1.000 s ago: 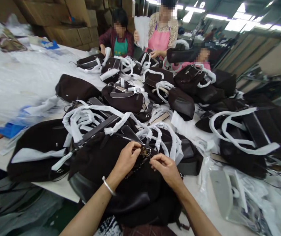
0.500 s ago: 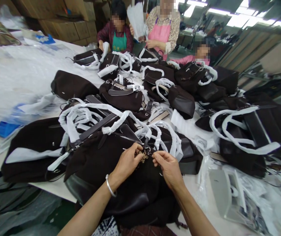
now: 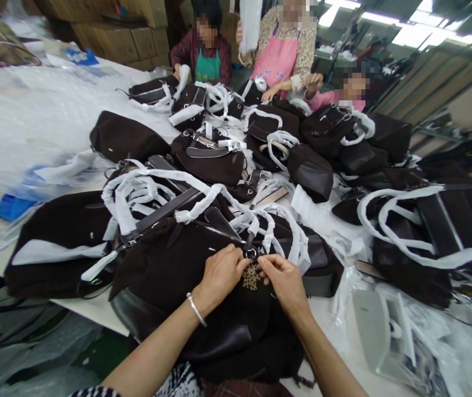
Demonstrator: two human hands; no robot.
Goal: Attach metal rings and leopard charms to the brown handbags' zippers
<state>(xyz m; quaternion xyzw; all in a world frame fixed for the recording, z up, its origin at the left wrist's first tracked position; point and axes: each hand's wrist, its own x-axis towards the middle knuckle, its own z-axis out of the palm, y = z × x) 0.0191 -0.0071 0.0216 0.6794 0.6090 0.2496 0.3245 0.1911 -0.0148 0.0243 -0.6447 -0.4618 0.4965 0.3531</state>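
A dark brown fabric handbag (image 3: 157, 270) with black leather trim lies in front of me at the table edge. From near the metal ring (image 3: 251, 253) at its zip end hangs a leopard-print bag charm (image 3: 251, 277). My left hand (image 3: 223, 270), with a silver bangle at the wrist, pinches at the charm's top, left of the ring. Opposite it, thumb and forefinger of my right hand (image 3: 282, 278) are closed at the charm's top from the right. The fingers hide its attachment. The bag's handles (image 3: 207, 193) are wrapped in white padding.
Several similar bags (image 3: 215, 160) with wrapped handles cover the table. Clear plastic sheeting (image 3: 25, 121) lies at the left, and a grey-white tape dispenser (image 3: 380, 325) stands at the right. Three people work across the table, one in a pink apron (image 3: 275, 58).
My left hand has shifted right and up, uncovering the charm, which hangs in full view. My right hand stays nearly in place. Across the table, the pink-aproned person's hand has lowered onto a bag.
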